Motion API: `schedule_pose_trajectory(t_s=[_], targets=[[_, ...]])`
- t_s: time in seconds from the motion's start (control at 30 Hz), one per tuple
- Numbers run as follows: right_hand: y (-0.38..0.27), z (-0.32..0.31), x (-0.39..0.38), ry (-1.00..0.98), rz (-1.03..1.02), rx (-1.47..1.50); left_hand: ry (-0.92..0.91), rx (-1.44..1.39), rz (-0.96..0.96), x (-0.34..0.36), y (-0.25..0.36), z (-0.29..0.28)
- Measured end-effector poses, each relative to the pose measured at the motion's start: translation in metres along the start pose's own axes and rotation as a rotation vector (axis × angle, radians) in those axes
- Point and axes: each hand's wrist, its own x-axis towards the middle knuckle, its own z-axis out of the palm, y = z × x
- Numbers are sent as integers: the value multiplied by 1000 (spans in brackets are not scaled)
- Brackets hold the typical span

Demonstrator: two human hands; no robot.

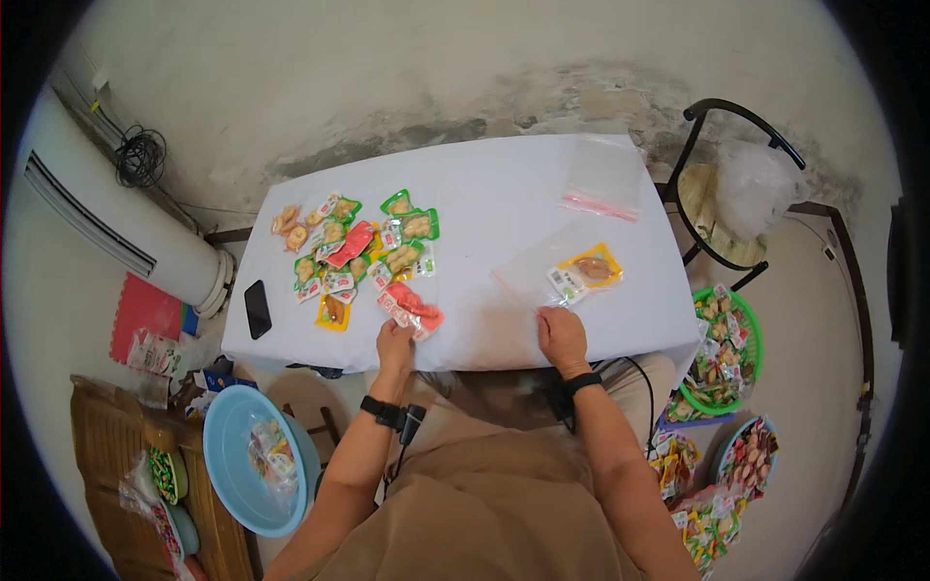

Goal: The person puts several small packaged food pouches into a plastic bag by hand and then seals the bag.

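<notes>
Head camera live: we have 2 bare hands working at the near edge of a table covered in smooth white cloth point(475, 208). On the left, the left hand point(394, 347) has its fingers drawn together, seemingly pinching the near edge of a red-and-white sealed plastic packet point(417, 308), which lies at the near right of a loose pile of green-edged clear plastic food packets point(418, 227). Over on the right, the right hand point(562, 337) is curled in at the near side of a flat clear plastic bag point(528, 269); whether it grips the film, I cannot tell. A yellow-edged plastic packet point(599, 265) appears to lie inside that bag. So the step in hand, I'd judge, is taking hold of the red packet while the right hand minds the bag. The next move calls for a sure pinch on that slick wrapper, and for the bag's film to be held without creasing. Far right, a second clear bag with a pink strip point(603, 182) lies flat, apart from both hands.
</notes>
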Motion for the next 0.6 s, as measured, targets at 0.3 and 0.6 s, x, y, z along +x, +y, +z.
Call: schedule_pose_trajectory(t_s=[0.3, 0.6], targets=[[2, 6, -2, 27, 10, 71, -277, 177, -38, -30, 13, 10], [5, 5, -4, 77, 23, 101, -649, 199, -138, -65, 59, 51]])
